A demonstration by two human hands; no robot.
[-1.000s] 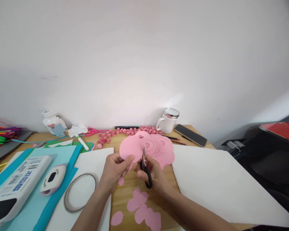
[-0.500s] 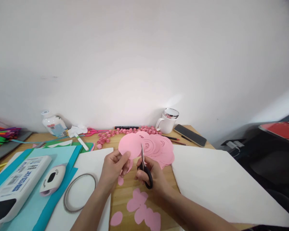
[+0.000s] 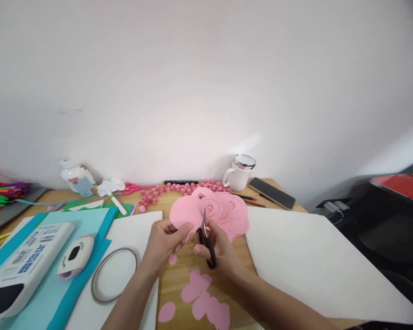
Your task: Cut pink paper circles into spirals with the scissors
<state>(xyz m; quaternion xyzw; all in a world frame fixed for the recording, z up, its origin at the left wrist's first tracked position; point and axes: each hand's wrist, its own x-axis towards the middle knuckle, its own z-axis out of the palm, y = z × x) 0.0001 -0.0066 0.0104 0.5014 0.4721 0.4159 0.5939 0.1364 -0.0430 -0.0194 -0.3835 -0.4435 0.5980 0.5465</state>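
My left hand [image 3: 163, 245] pinches the lower edge of a pink paper disc [image 3: 185, 211] and holds it up over the wooden desk [image 3: 179, 284]. My right hand [image 3: 217, 250] grips black-handled scissors [image 3: 206, 238] whose blades point up into the disc's right edge. Just behind the disc lies a pile of pink paper circles cut into spirals [image 3: 227, 213]. Pink paper offcuts [image 3: 204, 300] lie on the desk below my hands.
White sheets lie at right [image 3: 309, 261] and left [image 3: 131, 238]. A tape ring [image 3: 113, 274], a punch [image 3: 75, 256], a white box [image 3: 24, 263] and blue paper [image 3: 55, 293] are at left. Small pink paper roses [image 3: 179, 188], a mug [image 3: 240, 172], a phone [image 3: 271, 193] and a bottle [image 3: 76, 178] line the back.
The pink disc has turned slightly in my left hand and sits a little lower than half a second ago. The scissors stay at its right edge, blades nearly unmoved.
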